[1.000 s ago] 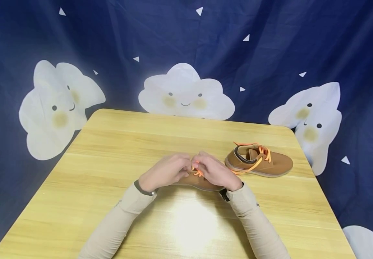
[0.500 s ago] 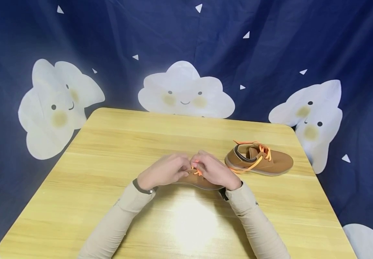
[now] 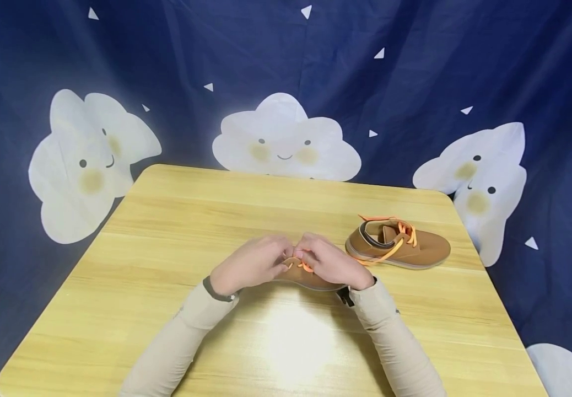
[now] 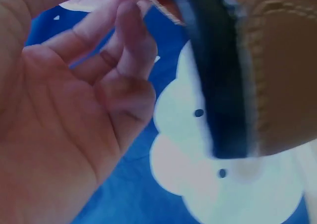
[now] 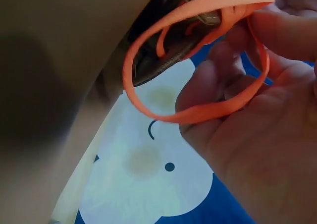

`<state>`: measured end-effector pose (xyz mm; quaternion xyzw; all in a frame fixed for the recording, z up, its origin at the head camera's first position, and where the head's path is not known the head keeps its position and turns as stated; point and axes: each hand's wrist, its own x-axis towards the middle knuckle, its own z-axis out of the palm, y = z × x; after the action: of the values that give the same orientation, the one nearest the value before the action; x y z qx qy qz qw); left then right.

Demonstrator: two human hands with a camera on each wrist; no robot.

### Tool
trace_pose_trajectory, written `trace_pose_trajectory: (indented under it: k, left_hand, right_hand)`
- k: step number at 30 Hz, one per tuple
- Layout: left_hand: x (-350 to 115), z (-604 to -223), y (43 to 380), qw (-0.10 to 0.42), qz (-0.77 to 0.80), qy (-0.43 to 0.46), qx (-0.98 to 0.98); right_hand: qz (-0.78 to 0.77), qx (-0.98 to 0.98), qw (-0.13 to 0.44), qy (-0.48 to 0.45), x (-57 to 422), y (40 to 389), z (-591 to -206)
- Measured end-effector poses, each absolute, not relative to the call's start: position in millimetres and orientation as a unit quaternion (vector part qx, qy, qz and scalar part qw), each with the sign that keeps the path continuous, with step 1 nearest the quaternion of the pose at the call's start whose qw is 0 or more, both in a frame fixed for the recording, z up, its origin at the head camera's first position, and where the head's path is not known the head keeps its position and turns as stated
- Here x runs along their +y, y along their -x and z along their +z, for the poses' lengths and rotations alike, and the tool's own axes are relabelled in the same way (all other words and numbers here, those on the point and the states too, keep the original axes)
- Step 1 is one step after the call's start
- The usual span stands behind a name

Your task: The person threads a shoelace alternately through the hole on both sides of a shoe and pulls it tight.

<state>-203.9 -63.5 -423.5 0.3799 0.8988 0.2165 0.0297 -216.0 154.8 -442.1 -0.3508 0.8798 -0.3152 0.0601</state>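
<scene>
A brown leather shoe (image 3: pixel 306 279) lies sideways near the middle of the table, partly covered by both hands. Its dark padded collar (image 4: pixel 213 70) fills much of the left wrist view. From the left, my left hand (image 3: pixel 253 262) reaches the eyelets and pinches the orange shoelace, its fingertips cut off at the top of the left wrist view. Opposite it, my right hand (image 3: pixel 333 262) pinches the same shoelace (image 5: pixel 183 116), which hangs in a wide loop across the fingers in the right wrist view. The fingertips of the two hands almost meet over the shoe's tongue.
A second brown shoe (image 3: pixel 427 251) stands behind and to the right, toe pointing right, with its own orange lace (image 3: pixel 391 252) trailing onto the wooden table (image 3: pixel 167 220). A dark blue curtain (image 3: pixel 256 49) with cloud faces hangs beyond the table's far edge.
Both hands stay nearly in place over the shoe. Between the fingertips the orange lace has shifted slightly, and a short stretch now shows beside the left fingers.
</scene>
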Motion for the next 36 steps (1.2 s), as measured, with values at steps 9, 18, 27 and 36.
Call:
trace_pose_trajectory:
  k: [9,18,27,36]
  left_hand:
    - [-46.6,-420.4,183.5,-0.063,0.096,-0.346,0.931]
    - [-43.4,-423.4,185.1,-0.077,0.087,-0.341,0.933]
    - [-47.7,-417.1,185.2,-0.034,0.115,-0.348,0.930]
    - [-65.3,-388.7,171.3,0.014,0.182,-0.384,0.905]
  right_hand:
    - [-0.301,0.883,0.065,0.354,153.9,214.5,-443.1]
    - [-0.357,0.878,0.094,0.304,181.4,218.4,-430.4]
    - [-0.168,0.941,0.196,0.219,191.9,217.5,-438.5]
    - [-0.129,0.959,0.188,0.167,185.5,215.5,-439.4]
